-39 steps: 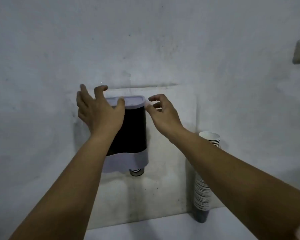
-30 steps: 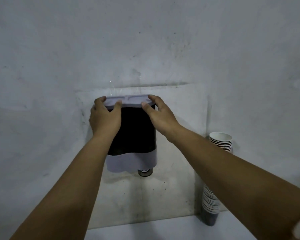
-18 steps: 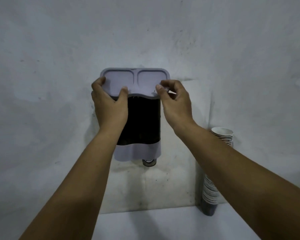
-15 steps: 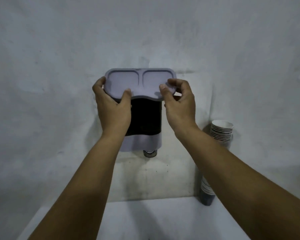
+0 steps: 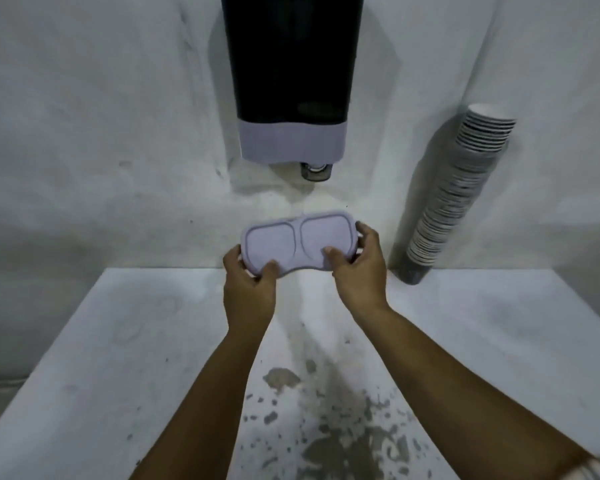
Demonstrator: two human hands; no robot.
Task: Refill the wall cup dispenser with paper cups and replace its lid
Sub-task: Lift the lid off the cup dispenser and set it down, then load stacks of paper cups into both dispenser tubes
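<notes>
The cup dispenser (image 5: 291, 74) hangs on the wall at top centre, a dark tube body with a lilac base band and a cup bottom showing at its outlet; its top is out of frame. Both hands hold the lilac lid (image 5: 297, 242), with two oval recesses, low over the back of the white table. My left hand (image 5: 248, 289) grips its left end, my right hand (image 5: 359, 271) its right end. A tall stack of paper cups (image 5: 459, 202) leans against the wall at the right, standing on the table.
The white table (image 5: 153, 358) runs from the wall toward me, with chipped, stained patches near its front centre. The rough white wall (image 5: 101, 133) is directly behind it. The table's left edge drops off at the lower left.
Both hands lifted the lid off the dispenser top and brought it down to just above the table. The view tilted downward, so the dispenser's top left the frame.
</notes>
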